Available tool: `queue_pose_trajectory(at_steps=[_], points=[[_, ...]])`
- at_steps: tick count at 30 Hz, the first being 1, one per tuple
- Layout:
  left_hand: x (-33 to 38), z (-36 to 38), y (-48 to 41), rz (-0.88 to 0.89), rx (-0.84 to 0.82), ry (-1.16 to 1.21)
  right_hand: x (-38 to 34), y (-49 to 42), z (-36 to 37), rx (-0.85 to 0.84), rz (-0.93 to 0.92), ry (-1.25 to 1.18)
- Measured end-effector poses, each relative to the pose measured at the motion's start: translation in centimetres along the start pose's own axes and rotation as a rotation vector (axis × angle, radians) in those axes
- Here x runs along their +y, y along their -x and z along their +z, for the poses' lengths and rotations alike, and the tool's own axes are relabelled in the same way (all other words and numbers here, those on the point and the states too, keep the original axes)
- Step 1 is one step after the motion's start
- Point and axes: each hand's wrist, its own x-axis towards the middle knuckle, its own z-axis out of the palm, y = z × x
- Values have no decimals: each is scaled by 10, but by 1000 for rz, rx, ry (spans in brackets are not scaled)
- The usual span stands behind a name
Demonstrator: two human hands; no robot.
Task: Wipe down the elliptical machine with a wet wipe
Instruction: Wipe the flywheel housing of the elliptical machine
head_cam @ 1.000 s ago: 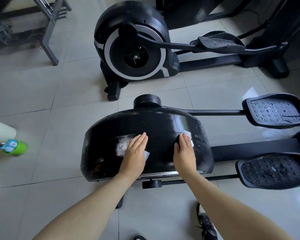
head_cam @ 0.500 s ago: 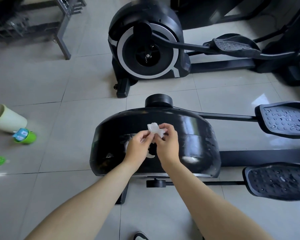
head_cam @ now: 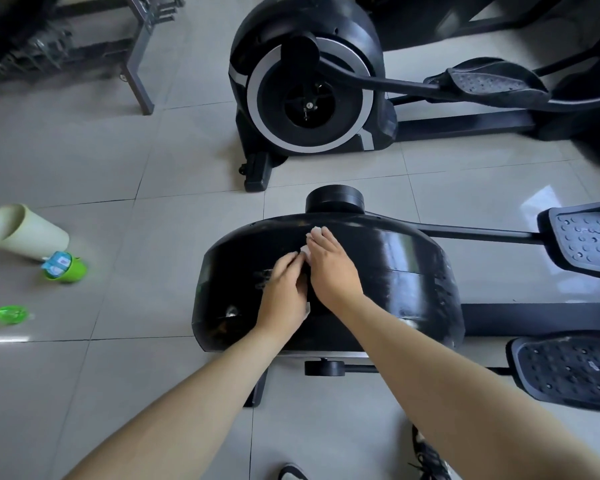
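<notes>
— What's nearest to me?
— My shoe (head_cam: 430, 455) on the floor tiles.
— And my hands?
— My left hand (head_cam: 284, 296) and right hand (head_cam: 333, 268) are together, side by side and touching. The fingers are straight and press the wet wipe (head_cam: 315, 231) onto the black housing of the elliptical machine (head_cam: 378, 271). White shows past my right fingertips.
— Beyond?
— A second elliptical (head_cam: 309, 91).

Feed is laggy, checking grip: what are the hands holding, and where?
A wipe, pressed on the housing under the right hand; left fingers touch its edge, pinch unclear.
</notes>
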Motion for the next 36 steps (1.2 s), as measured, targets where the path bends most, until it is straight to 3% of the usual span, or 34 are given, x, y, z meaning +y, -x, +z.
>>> queue_pose_trajectory(at_steps=[3,7,13,15,18,22,26,31,36], points=[[1,5,-1,81,-58,-252,12,6,0,-30,-80,223],[1,8,0,65,-111,-402,40,29,-9,68,123,160],[1,7,1,98,-82,-407,70,52,-19,224,439,-30],[0,7,2,112,-75,-357,63,52,-19,262,415,-36],[-5,1,7,122,-44,-173,37,45,-12,250,181,-61],[-25,-17,15,-24,126,-151,-8,21,11,65,-78,-79],[-51,-25,20,-91,106,-232,-28,1,36,-103,-235,138],[-45,-26,21,-23,30,-296,-19,6,26,-153,-160,360],[-12,-11,19,132,-61,-412,20,36,4,17,36,202]])
